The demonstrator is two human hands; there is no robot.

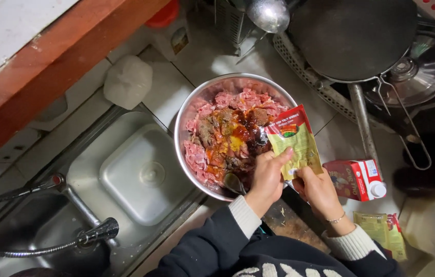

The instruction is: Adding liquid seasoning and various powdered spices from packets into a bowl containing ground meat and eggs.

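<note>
A steel bowl (186, 115) on the counter holds raw pink meat (228, 100) topped with brown and orange seasonings and dark sauce. Over its right rim, both hands grip a red, green and yellow seasoning sachet (294, 138), its torn top pointing at the meat. My left hand (266, 179) pinches the sachet's left lower edge. My right hand (320, 192), with a thin bracelet on its wrist, grips the sachet's bottom right corner. A spoon (234, 183) rests in the bowl just left of my left hand.
A steel sink (140, 174) with a faucet (74, 238) lies to the left. A red carton (356, 178) and a second sachet (381, 231) sit to the right. A dark pan (353, 36), glass lid (425, 69), ladle (269, 14) and white bag (127, 81) stand behind.
</note>
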